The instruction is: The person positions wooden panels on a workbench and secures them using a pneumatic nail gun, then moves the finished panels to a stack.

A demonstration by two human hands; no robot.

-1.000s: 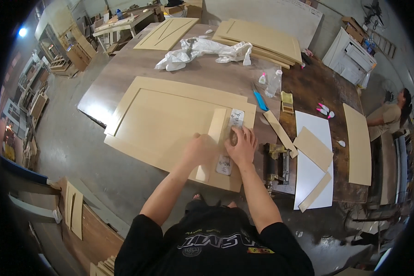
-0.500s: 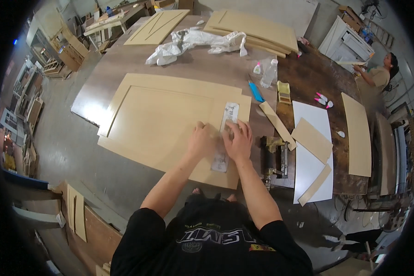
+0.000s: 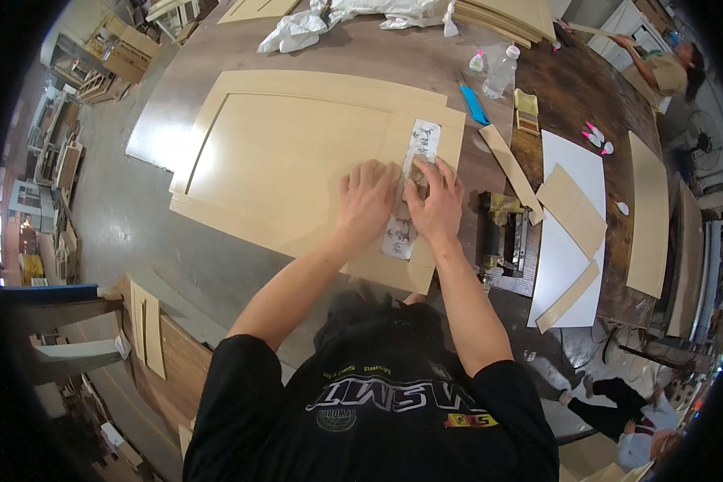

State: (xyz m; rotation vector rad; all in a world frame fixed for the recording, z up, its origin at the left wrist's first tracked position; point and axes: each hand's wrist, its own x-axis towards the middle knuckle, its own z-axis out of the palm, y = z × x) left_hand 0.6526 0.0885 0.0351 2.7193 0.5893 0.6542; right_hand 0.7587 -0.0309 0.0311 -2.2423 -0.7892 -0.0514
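Near the frame's centre, the left hand is laid open and flat on a pale wooden door panel, while the right hand is pressed open, fingers spread, on a long narrow printed paper strip. The strip is laid lengthwise along the panel's right rail, on the worktop. Right of the hands, a nail gun and white sheets are seen.

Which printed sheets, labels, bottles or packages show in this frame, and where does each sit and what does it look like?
Printed strip: long, narrow, pale grey with dark markings, flat on the door panel's right rail, under the left hand and right hand.
Clear plastic bottle: upright beyond the panel, white cap.
Small glue bottle: left of it, white with a coloured label.
White sheets: right on the table, blank.
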